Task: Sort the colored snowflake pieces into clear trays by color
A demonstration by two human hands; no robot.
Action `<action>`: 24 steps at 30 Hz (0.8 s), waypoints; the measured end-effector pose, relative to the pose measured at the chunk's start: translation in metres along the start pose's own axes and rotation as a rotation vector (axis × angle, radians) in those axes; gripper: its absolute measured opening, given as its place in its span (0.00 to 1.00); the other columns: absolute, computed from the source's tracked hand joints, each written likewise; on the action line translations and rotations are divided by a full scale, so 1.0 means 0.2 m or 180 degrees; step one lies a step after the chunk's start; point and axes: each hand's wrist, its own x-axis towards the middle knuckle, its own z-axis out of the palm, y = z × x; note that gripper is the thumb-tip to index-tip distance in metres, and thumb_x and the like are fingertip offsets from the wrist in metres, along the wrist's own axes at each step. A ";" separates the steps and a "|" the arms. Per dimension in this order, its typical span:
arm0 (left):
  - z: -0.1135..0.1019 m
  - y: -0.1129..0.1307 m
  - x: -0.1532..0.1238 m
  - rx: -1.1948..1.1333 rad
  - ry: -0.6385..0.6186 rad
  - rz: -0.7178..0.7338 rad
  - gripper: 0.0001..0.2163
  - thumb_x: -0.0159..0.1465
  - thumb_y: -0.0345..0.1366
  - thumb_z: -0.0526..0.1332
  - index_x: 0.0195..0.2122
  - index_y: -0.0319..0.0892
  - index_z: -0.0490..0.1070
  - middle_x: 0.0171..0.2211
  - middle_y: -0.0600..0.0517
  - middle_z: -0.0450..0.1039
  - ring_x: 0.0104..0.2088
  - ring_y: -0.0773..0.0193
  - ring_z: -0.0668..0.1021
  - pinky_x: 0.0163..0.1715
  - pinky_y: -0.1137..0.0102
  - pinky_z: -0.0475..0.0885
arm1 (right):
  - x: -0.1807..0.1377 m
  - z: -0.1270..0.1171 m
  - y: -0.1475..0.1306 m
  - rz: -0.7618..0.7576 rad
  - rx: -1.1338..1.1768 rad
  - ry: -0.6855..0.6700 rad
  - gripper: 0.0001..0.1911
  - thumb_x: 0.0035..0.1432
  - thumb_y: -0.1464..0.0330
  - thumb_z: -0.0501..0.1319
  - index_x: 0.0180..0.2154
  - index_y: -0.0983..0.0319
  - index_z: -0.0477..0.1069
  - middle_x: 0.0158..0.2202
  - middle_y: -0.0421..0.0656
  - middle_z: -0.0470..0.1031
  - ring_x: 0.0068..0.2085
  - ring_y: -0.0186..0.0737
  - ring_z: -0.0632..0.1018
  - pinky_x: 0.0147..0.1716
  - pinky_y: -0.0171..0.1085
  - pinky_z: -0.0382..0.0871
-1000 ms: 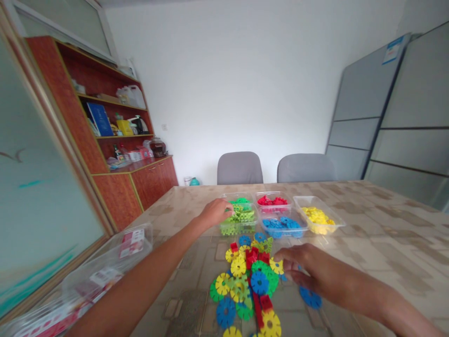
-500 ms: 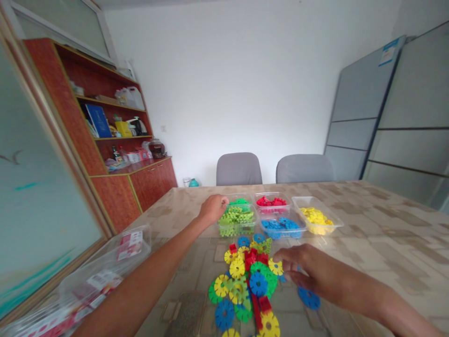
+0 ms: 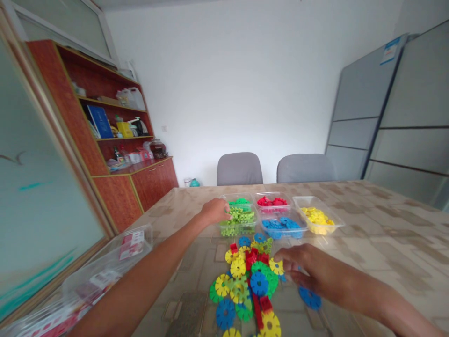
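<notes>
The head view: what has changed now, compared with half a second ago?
The left hand has dipped slightly, its fingertips now lower, by the light-green pieces; whether they hold one, I cannot tell. The right hand and the coloured pieces beside it stayed put.

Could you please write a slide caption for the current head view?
Left hand at a tub of light-green pieces, right hand beside mixed coloured pieces on a patterned table.

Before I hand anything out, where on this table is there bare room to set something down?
Bare table: right of the yellow-piece tub, beyond the right forearm, and between left forearm and disc pile. Crowded: the centre, with left hand, right hand, pile and tubs; the left edge, with clear plastic packaging.
</notes>
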 end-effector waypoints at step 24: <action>0.06 -0.02 0.10 -0.0440 0.0655 0.0754 0.10 0.67 0.38 0.58 0.44 0.38 0.71 0.43 0.48 0.73 0.41 0.60 0.77 0.41 0.60 0.73 | -0.01 0.01 0.02 0.0092 -0.0066 -0.0028 0.11 0.56 0.79 0.55 0.35 0.60 0.71 0.31 0.38 0.76 0.31 0.35 0.75 0.29 0.30 0.64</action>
